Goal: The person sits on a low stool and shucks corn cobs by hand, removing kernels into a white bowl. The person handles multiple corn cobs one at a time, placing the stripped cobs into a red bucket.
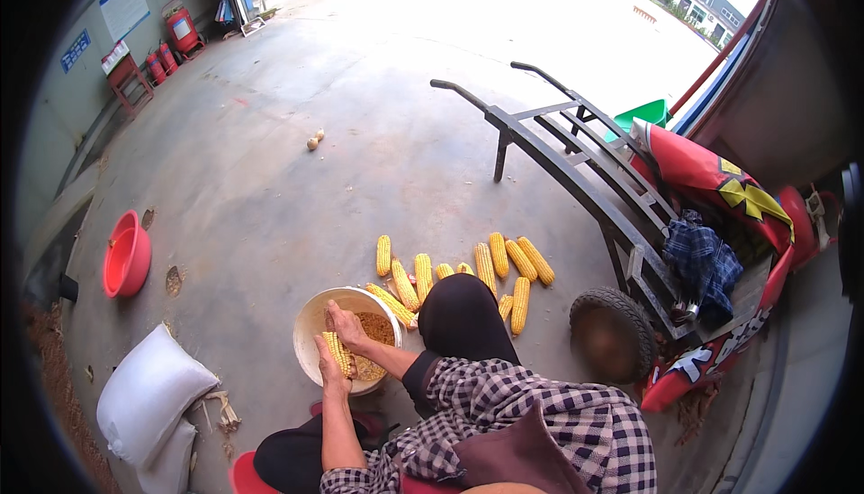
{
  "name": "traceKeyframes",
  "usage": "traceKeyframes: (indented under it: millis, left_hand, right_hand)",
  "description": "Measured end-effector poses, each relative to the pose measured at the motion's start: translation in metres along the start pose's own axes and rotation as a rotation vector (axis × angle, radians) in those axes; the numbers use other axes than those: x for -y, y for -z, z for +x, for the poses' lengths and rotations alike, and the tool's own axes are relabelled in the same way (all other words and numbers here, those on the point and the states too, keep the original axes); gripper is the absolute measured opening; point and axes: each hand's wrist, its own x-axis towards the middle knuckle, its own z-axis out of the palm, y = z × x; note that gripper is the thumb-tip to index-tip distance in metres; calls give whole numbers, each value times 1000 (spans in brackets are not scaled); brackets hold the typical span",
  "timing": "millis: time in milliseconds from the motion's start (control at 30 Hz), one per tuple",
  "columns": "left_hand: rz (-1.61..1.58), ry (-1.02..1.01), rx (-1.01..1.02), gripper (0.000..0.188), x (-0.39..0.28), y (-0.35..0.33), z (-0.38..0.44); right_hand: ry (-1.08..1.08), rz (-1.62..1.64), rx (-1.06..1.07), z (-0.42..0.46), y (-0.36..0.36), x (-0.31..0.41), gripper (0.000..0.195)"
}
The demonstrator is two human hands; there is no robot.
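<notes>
A white plastic bucket (307, 315) stands on the floor before me, with loose corn kernels (370, 367) inside it. Over its left part, my left hand (332, 374) is closed around a yellow corn cob (335, 351). Just above it, my right hand (345, 329) grips a reddish-brown cob (329, 322), seemingly stripped of kernels, against the yellow one. Several ears of corn (423, 277) lie on the floor beyond the bucket and around my right knee.
Red plastic basin (138, 258) and white sacks (152, 393) lie at left. A metal handcart (560, 156) with a rubber wheel (611, 335) stands at right beside a plaid cloth (702, 261) and red sheeting (702, 170). Fire extinguishers (182, 30) stand by the far left wall.
</notes>
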Motion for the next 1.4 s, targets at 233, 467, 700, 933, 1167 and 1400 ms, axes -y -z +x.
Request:
traceKeyframes:
  millis: [233,467,700,933,1167,1400]
  left_hand:
    - [643,-332,-462,68,32,11,29]
    - [123,-76,-142,61,2,-11,-8]
    - [27,-58,-211,66,-2,-16,-8]
    - [563,-504,-273,72,15,-4,6]
    - [188,-71,-9,67,-9,-23,-20]
    - [-39,-23,49,60,0,-14,-12]
  right_hand:
    - [-244,58,-50,2,-12,-2,80]
    - [123,-115,1,-10,4,15,71]
    - [100,-172,-19,1,4,10,73]
    - [-347,371,24,13,-1,7,63]
    - [-11,163,10,12,4,-1,66]
    - [265,-9,47,5,2,10,58]
